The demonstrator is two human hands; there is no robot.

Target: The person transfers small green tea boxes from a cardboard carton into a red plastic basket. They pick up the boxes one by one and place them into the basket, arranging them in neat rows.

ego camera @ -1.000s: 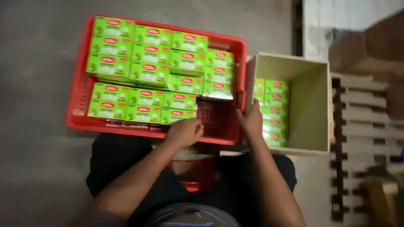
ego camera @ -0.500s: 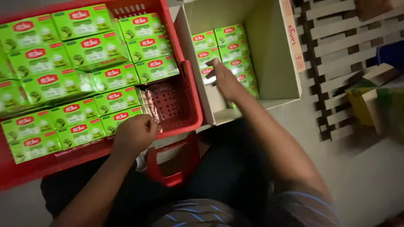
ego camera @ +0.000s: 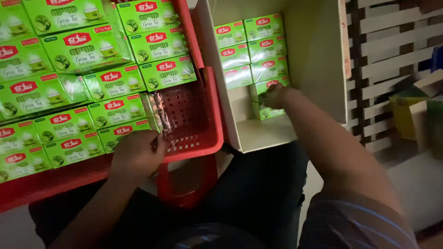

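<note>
green tea box [ego camera: 269, 99], upright, in beige carton [ego camera: 318, 60]

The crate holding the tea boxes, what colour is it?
Red, with a perforated floor; the crate shows clearly in the head view.

The right hand [ego camera: 275, 95] reaches into a cardboard box [ego camera: 318, 69], its grip closed on a green tea carton [ego camera: 267, 108] beside stacked rows of the same cartons. The left hand [ego camera: 137, 154] rests on the rim of a red crate [ego camera: 196, 138] filled with green cartons, touching loose clear wrap [ego camera: 161, 113].
</note>
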